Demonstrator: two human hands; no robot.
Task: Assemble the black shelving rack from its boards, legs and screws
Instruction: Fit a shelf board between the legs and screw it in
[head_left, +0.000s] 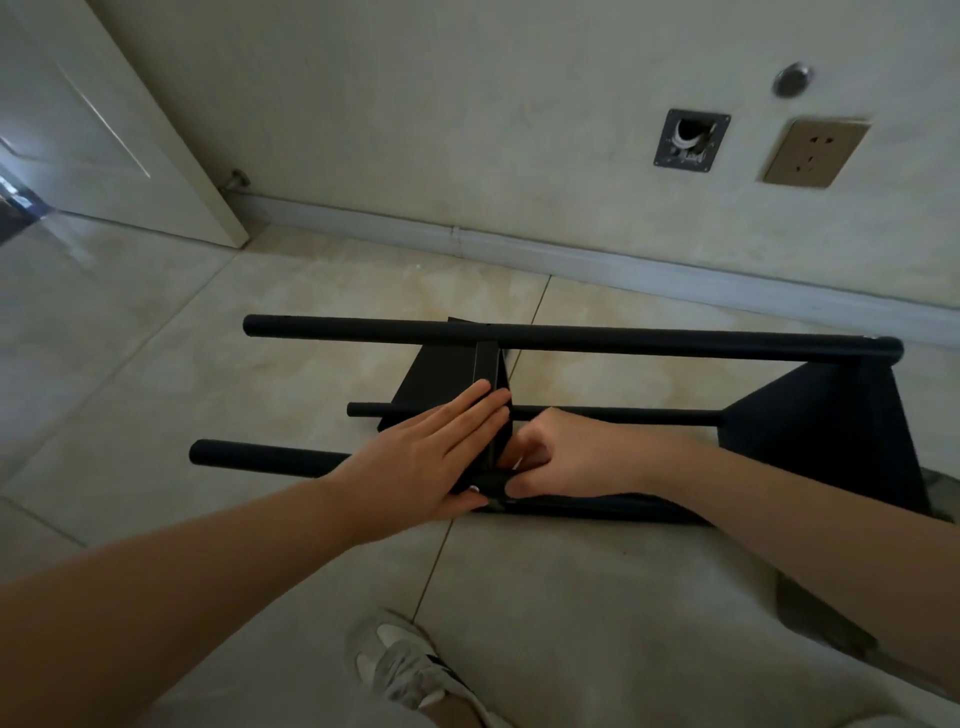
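Observation:
The black shelving rack lies on its side on the tiled floor. Its far leg (571, 335) runs left to right, with a thinner rear leg (623, 414) and a near leg (260, 457) closer to me. A middle board (488, 374) stands on edge between the legs, and an end board (831, 421) sits at the right. My left hand (431, 457) presses flat, fingers straight, against the middle board's left face. My right hand (561, 457) has its fingers curled at the joint of that board and the near leg, pinching something small that I cannot make out.
A wall with a skirting board (571, 260) runs behind the rack, carrying a socket (815, 153) and an open wall box (688, 140). A white door (104, 130) stands at the left. My shoe (410, 670) is at the bottom middle.

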